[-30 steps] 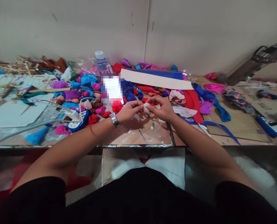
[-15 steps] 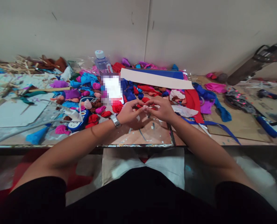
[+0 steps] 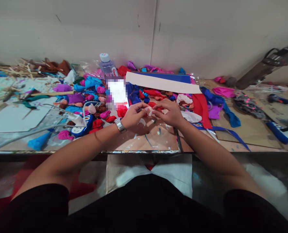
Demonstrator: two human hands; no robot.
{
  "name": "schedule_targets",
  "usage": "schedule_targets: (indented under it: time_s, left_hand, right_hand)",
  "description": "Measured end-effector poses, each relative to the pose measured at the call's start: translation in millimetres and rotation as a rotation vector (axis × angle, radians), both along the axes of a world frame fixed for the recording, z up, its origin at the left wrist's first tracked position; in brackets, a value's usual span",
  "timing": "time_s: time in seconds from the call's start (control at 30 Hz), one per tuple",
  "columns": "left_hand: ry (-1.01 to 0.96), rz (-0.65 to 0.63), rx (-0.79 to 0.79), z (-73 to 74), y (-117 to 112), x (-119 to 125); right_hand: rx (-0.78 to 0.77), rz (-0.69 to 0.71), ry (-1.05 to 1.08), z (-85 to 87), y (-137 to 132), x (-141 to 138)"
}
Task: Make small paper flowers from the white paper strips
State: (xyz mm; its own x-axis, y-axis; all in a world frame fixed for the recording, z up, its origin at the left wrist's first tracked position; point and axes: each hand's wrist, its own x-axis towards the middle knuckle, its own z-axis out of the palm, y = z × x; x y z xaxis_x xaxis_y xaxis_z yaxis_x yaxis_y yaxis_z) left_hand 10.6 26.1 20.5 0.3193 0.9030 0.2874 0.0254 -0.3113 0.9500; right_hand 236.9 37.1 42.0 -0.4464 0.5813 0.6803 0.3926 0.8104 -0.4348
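My left hand [image 3: 133, 115] and my right hand [image 3: 168, 112] meet over the middle of the table, fingertips pinched together on a small pale scrap of material [image 3: 151, 111]. A silver watch [image 3: 120, 125] sits on my left wrist. Just beyond my fingers lie several small red [image 3: 121, 111], blue [image 3: 134, 98] and pink [image 3: 104, 114] fabric rosettes. Bits of pale trimmings [image 3: 142, 121] lie on the table surface [image 3: 155, 140] beneath my hands.
A plastic water bottle [image 3: 108, 67] stands at the back. A white-and-blue sheet [image 3: 162, 82] lies behind the rosettes. Red cloth [image 3: 200, 105] and blue ribbon [image 3: 220, 129] trail to the right. Wooden sticks [image 3: 24, 66] pile at far left. A white cable [image 3: 24, 134] runs along the left front.
Both hands stay together on the pale scrap; the fingers have shifted slightly as they work it, and the scrap shows a little more than half a second ago.
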Motion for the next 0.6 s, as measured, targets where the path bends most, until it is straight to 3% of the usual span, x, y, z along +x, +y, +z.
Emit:
schedule_targets:
  time_s: [0.6]
  left_hand:
    - [0.152,-0.035,0.196,0.0,-1.5,-2.3]
  right_hand:
    - [-0.096,-0.029,-0.016,2.5,-3.9,-2.1]
